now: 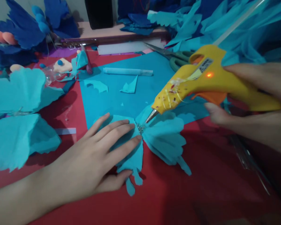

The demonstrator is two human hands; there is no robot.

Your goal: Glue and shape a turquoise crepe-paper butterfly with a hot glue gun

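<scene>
A light-blue crepe paper butterfly lies in front of me, its pleated wings meeting at a narrow, glittery middle. Across its left wing my left hand rests flat with fingers spread, the fingertips close to that middle. My right hand is wrapped round the handle of a yellow hot glue gun, its small light glowing orange. The gun's metal nozzle points down just above the butterfly's centre; whether it touches is hard to tell. A clear glue stick sticks out of the gun's back.
Another light-blue paper butterfly lies at left. Green-handled scissors sit behind the glue gun. A rolled light-blue strip and paper scraps lie on a blue sheet. Dark blue paper wings stand at back left.
</scene>
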